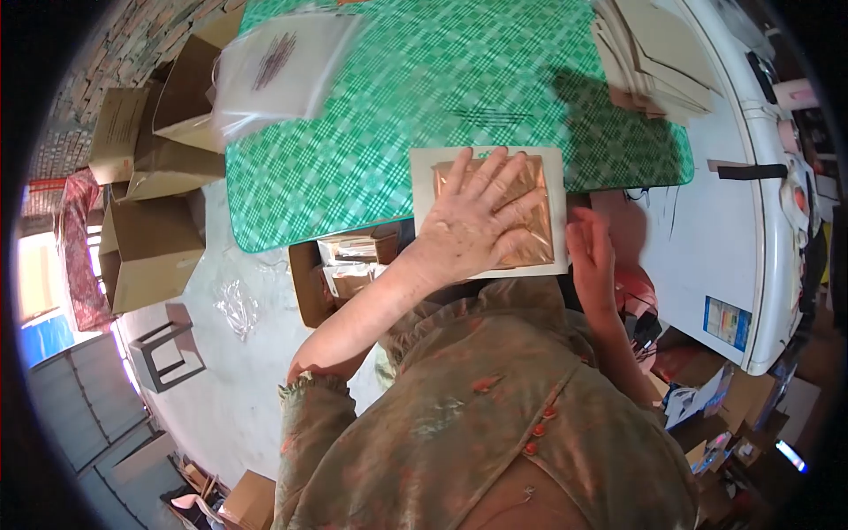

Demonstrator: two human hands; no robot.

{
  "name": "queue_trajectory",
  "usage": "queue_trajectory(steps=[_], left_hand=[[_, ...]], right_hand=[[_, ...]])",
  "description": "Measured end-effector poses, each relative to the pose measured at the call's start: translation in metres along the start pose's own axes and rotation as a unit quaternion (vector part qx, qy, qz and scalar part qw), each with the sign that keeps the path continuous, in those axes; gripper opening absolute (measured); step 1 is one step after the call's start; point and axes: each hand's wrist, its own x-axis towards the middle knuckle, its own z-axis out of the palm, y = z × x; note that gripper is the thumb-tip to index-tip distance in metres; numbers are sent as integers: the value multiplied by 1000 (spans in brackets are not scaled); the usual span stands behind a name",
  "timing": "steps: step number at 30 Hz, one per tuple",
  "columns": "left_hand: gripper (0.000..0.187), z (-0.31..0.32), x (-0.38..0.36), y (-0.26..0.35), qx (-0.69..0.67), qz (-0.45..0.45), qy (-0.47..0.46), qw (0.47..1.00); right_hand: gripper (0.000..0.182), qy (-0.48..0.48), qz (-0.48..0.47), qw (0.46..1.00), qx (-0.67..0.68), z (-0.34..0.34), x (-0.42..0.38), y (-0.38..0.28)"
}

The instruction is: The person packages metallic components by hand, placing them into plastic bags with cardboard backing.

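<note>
My left hand [473, 216] lies flat with spread fingers on a cream-coloured flat card or board [426, 181]. Under the fingers, a shiny copper-coloured panel [534, 234], which looks like crinkled film or foil, covers most of the card. The card rests at the near edge of the table, partly over my lap. Just off the card's right edge is my right hand [592, 252], its fingers loosely bent and holding nothing that I can see. Whether its fingertips touch the edge is hard to tell.
A green checked cloth [459, 79] covers the table. Clear plastic bags [283, 71] lie at its far left, stacked cardboard sheets [658, 62] at its far right. Open cardboard boxes [150, 238] stand on the left. A box with packets [309, 287] sits below the table edge. A white appliance [707, 238] stands right.
</note>
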Motion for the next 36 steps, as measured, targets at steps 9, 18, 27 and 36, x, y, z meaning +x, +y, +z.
queue_trajectory(steps=[9,18,27,36], left_hand=[[70,6,-6,6,-68,-10,32,997],[69,-46,-20,-11,-229,-92,137,959],[34,-35,-140,-3,-504,-396,201,741],[35,-26,-118,10,-713,-447,131,524]], right_hand=[[37,-114,-81,986,-88,12,0,-19],[31,-47,202,923,324,21,8,-16],[32,-72,187,947,252,22,8,-21],[34,-87,195,948,235,26,-2,-24]])
